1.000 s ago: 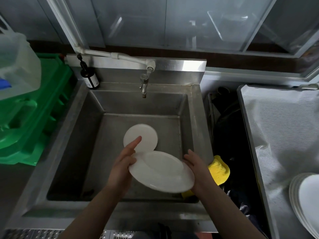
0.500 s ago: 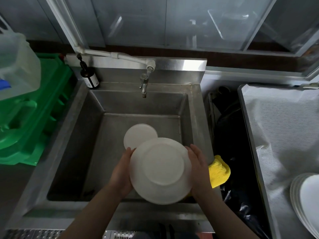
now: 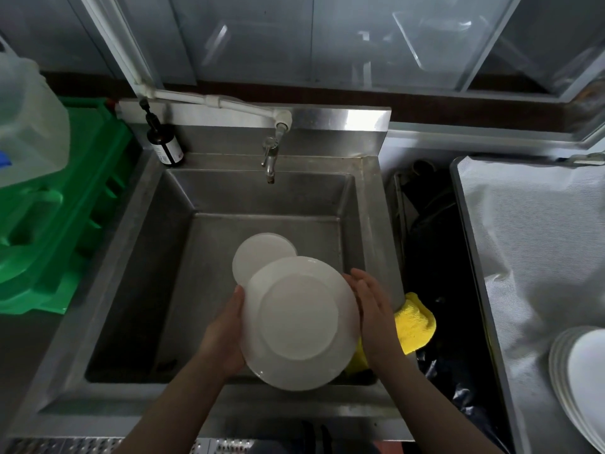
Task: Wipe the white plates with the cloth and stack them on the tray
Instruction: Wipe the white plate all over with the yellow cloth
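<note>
Over the steel sink (image 3: 147,257) I hold a white plate (image 3: 299,319) tipped up so its underside faces me. My left hand (image 3: 226,332) grips its left rim, with the fingers hidden behind it. My right hand (image 3: 373,309) presses straight fingers against the right rim. A yellow cloth (image 3: 415,322) lies on the sink's right edge, just under and beside my right wrist. A second white plate (image 3: 258,253) rests on the sink floor, partly covered by the held one. A stack of white plates (image 3: 579,381) sits on the tray (image 3: 523,240) at the lower right.
A tap (image 3: 270,155) hangs over the back of the sink, with a dark pump bottle (image 3: 165,142) at its back left corner. Green crates (image 3: 65,208) and a clear plastic jug (image 3: 26,126) stand at the left. A dark gap with a black bag (image 3: 435,257) separates sink and tray.
The held plate has tipped from nearly flat to upright, underside toward me. My left fingers went from over its top to behind it. My right hand now lies flat on the rim.
</note>
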`<state>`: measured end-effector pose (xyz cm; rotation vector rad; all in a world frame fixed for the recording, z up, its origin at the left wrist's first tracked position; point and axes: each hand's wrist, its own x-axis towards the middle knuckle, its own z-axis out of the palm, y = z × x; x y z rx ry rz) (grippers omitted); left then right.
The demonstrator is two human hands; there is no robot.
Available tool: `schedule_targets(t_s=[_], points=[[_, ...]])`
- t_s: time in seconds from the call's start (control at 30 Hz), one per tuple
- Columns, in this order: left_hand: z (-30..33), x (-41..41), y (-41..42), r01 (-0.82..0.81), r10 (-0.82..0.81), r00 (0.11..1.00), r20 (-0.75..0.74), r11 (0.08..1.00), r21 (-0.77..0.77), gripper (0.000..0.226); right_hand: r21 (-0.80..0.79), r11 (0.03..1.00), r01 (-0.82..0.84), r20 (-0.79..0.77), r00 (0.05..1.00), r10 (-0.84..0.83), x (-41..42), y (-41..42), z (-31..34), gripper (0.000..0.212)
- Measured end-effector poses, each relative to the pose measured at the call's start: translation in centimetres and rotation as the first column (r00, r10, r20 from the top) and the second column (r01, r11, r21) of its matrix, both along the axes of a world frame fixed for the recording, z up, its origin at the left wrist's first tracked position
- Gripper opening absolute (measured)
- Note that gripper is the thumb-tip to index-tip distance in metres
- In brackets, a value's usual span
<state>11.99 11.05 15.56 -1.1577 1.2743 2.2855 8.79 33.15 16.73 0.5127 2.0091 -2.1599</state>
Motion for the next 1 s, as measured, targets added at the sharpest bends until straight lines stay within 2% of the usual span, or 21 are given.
schedule_targets(t_s=[0.1, 0.17, 0.2, 0.27, 0.33, 0.4, 0.43, 0.5, 0.6, 0.7, 0.77, 1.0], points=[[-0.2, 0.3, -1.0, 0.024, -0.022, 1.0, 0.023, 0.997, -0.073, 0.049, 0.09, 0.992, -0.09, 0.03, 0.996, 0.088, -0.7, 1.0, -1.9, 0.025], [-0.7, 0.7, -2.0, 0.034, -0.027, 0.998, 0.054, 0.99, -0.139, 0.057, 0.336, 0.919, -0.208, 0.06, 0.978, 0.2, -1.4, 1.9, -3.5, 0.02], [-1.5, 0.9, -2.6, 0.03, -0.02, 0.998, 0.064, 0.988, -0.149, 0.062, 0.472, 0.829, -0.298, 0.101, 0.953, 0.285, -1.6, 2.4, -4.2, 0.018], [-2.5, 1.3, -3.5, -0.017, 0.029, 0.997, 0.079, 0.989, -0.145, 0.066, 0.652, 0.587, -0.479, 0.206, 0.858, 0.472, -2.1, 3.0, -5.3, 0.017], [-1.6, 1.2, -3.4, -0.048, 0.064, 0.993, 0.103, 0.987, -0.151, 0.058, 0.756, 0.255, -0.603, 0.347, 0.7, 0.624, -2.4, 3.0, -6.2, 0.019], [-1.3, 1.1, -3.6, -0.075, 0.092, 0.991, 0.092, 0.982, -0.176, 0.049, 0.787, -0.091, -0.61, 0.501, 0.547, 0.67, -2.5, 2.5, -7.0, 0.026], [-1.3, 1.1, -3.8, -0.082, 0.101, 0.991, 0.091, 0.978, -0.191, 0.047, 0.782, -0.226, -0.581, 0.56, 0.496, 0.664, -2.5, 2.1, -7.5, 0.031], [-1.4, 1.1, -4.2, -0.084, 0.109, 0.989, 0.101, 0.97, -0.226, 0.051, 0.745, -0.426, -0.513, 0.655, 0.438, 0.616, -2.2, 1.4, -8.3, 0.039], [-1.8, 1.2, -4.7, -0.106, 0.132, 0.985, 0.108, 0.97, -0.219, 0.053, 0.626, -0.648, -0.434, 0.78, 0.368, 0.506, -1.7, 1.1, -8.8, 0.042], [-1.1, 1.1, -4.5, -0.083, 0.107, 0.989, 0.101, 0.973, -0.214, 0.049, 0.522, -0.769, -0.368, 0.843, 0.358, 0.401, -1.3, 0.7, -9.2, 0.036], [-1.2, 1.1, -4.5, -0.078, 0.098, 0.991, 0.092, 0.976, -0.205, 0.047, 0.489, -0.794, -0.362, 0.859, 0.36, 0.364, -1.1, 0.5, -9.4, 0.033], [-1.7, 1.1, -4.7, -0.071, 0.095, 0.992, 0.086, 0.965, -0.252, 0.048, 0.554, -0.711, -0.434, 0.832, 0.322, 0.453, -1.6, 0.3, -8.1, 0.025]])
